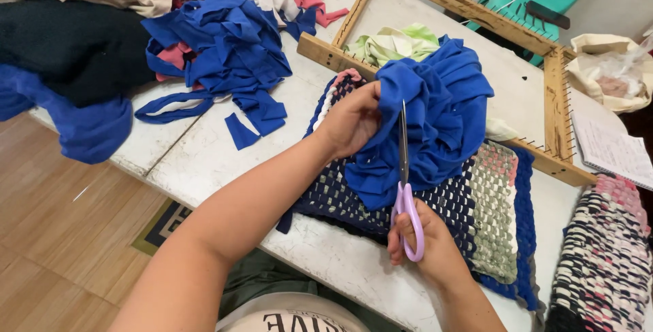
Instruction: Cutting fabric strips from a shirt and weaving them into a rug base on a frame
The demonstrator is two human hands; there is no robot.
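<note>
My left hand (350, 120) grips a bunched piece of blue cloth (435, 118) and holds it up over a woven mat (476, 209). My right hand (428, 247) holds lilac-handled scissors (405, 189), fingers through the loops. The blades point up and away from me, running into the lower edge of the blue cloth. The mat under both hands is woven in dark blue, white, pale green and pink squares and lies on a worn white table (204, 158).
A heap of blue cloth strips (224, 46) lies to the left, with pink and white scraps behind it. A wooden peg frame (476, 12) sits at the back, light green cloth (391, 43) inside it. A second woven mat (605, 264), a notebook (612, 148) and a bag (609, 67) are at the right.
</note>
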